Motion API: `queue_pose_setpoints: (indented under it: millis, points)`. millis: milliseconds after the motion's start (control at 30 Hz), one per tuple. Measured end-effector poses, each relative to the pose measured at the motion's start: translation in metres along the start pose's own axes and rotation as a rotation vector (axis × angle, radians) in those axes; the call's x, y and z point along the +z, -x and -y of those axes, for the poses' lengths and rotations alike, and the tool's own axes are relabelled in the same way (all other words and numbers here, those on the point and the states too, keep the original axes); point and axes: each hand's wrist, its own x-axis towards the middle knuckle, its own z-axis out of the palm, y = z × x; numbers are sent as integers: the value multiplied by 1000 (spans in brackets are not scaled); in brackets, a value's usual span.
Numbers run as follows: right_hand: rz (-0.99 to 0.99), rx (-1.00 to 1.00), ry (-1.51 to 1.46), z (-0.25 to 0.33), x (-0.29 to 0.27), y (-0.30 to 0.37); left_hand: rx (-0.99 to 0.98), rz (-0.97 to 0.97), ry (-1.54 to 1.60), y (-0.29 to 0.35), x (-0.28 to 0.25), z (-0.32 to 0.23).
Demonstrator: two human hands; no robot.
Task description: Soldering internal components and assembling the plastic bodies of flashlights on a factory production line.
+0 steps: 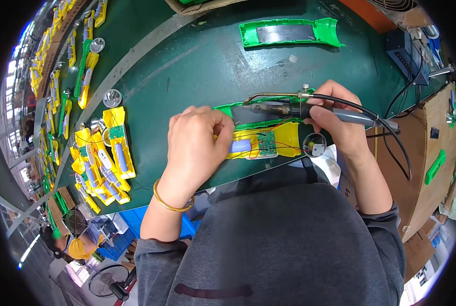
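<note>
My right fingers point(326, 120) clamped round the soldering iron point(358, 117); left fingers point(223, 135) bunched by the green shell point(258, 125), hold unclear. Likely mid-soldering; next move wants a steady tip.

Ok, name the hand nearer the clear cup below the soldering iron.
Right: the right hand is just beyond the clear cup; the left hand is at the left end of the yellow shell.

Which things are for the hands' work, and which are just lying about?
Seemingly in the job:
soldering iron, in the right hand
nearer green casing
yellow casing with circuit board, beside the left hand

Seemingly just lying about:
farther green casing
pile of yellow casings
electric fan
</note>
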Motion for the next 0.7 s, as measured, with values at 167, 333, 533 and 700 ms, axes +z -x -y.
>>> queue_pose_setpoints:
  millis: [167,333,533,700]
  points:
    - [40,-62,94,-2,-3,-2,23,-11,-171,-6,6,-10]
    - [109,-86,151,1,-4,-3,36,-84,-293,-6,13,-15]
    - [134,-163,224,3,-2,-7,46,-106,-305,-7,14,-18]
    - [134,-110,220,4,-3,-7,44,-96,-294,-7,14,-20]
